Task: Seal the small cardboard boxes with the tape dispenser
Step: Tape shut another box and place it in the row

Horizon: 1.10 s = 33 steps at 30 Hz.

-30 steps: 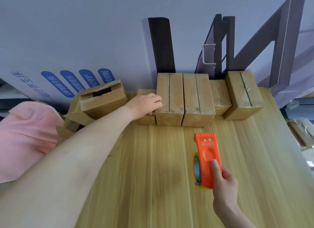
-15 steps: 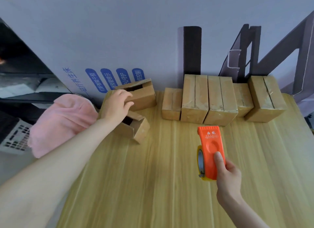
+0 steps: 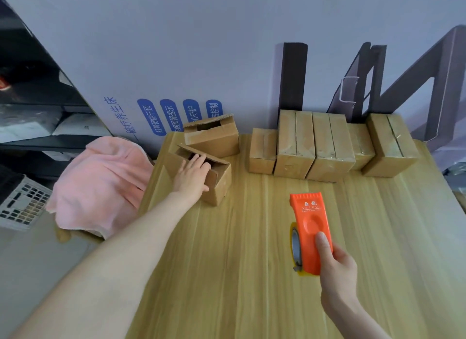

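My right hand (image 3: 336, 268) grips an orange tape dispenser (image 3: 309, 231) above the wooden table (image 3: 252, 275), nose pointing away from me. My left hand (image 3: 191, 177) rests on an unsealed small cardboard box (image 3: 216, 184) at the table's left edge, with the fingers laid over its open top flaps. A second unsealed box (image 3: 211, 135) with its flaps ajar stands just behind it. Several closed, taped boxes (image 3: 315, 147) line the back of the table against the wall.
A pink cloth (image 3: 100, 182) is heaped just off the table's left edge. A white slotted crate (image 3: 20, 207) and dark shelves stand further left. A printed wall panel runs behind the table.
My left hand has shifted from the side of the boxes onto the top of the nearer open box. The view has shifted slightly; my right hand still holds the dispenser in much the same place.
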### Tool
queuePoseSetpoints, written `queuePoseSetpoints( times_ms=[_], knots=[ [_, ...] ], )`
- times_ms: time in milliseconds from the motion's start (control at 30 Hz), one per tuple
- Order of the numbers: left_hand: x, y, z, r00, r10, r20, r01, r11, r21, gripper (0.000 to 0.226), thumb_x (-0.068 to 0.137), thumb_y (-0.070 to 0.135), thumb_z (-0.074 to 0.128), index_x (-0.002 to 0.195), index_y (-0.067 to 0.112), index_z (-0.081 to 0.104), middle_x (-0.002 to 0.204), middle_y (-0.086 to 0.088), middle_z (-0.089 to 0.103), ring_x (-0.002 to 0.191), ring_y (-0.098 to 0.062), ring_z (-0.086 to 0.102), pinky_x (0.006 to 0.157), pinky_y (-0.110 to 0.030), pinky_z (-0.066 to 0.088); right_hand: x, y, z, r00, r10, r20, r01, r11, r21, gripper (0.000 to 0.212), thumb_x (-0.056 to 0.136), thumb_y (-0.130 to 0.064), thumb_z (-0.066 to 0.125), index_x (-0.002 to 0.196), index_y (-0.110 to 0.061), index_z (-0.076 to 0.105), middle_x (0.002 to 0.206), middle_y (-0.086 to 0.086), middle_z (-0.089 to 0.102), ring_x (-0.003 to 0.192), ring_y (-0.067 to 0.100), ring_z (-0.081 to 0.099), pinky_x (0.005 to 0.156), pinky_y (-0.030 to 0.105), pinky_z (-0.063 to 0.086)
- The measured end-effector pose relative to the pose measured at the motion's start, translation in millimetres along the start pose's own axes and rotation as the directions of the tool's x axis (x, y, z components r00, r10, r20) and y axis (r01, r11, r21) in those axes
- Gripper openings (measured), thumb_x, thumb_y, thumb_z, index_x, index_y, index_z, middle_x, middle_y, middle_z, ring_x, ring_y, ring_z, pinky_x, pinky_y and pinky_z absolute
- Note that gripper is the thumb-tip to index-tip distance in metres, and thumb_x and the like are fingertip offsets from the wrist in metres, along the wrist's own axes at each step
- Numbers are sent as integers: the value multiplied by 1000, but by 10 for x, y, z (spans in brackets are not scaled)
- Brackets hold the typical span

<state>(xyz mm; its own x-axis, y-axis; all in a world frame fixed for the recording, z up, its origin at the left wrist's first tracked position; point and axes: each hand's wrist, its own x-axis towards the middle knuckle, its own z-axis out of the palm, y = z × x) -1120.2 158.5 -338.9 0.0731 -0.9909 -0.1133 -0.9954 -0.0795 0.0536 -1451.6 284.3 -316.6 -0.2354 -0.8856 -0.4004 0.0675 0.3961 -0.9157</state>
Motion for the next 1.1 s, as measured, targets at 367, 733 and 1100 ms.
queuePoseSetpoints(
  times_ms=[367, 733, 1100],
  knots=[
    [-623, 870, 166, 949, 305, -79, -308, 951, -31, 8, 94, 24, 55, 100, 22, 60, 112, 8, 64, 112, -15, 53, 111, -28, 19, -270, 134, -296, 991, 7, -135, -1, 999, 40, 31, 93, -35, 61, 82, -8, 70, 65, 15, 70, 50, 39, 65, 42, 32, 52],
    [-1222, 1755, 314, 877, 480, 3, -455, 835, -310, 33, 94, 21, 57, 125, 22, 51, 128, 3, 51, 124, -19, 42, 101, -33, 34, -616, 142, -766, 959, -52, -277, 74, 995, 70, 30, 93, -33, 63, 73, -11, 70, 61, 13, 67, 46, 32, 62, 40, 37, 53],
    [-1234, 1587, 444, 896, 394, 204, -376, 918, -123, 55, 102, 45, 21, 152, 31, 3, 160, 10, -5, 146, -12, -12, 118, -42, -10, -672, 231, -1065, 962, -70, -264, 91, 993, 69, 33, 93, -31, 62, 69, -9, 68, 53, 2, 63, 43, 12, 57, 39, 22, 47]
  ],
)
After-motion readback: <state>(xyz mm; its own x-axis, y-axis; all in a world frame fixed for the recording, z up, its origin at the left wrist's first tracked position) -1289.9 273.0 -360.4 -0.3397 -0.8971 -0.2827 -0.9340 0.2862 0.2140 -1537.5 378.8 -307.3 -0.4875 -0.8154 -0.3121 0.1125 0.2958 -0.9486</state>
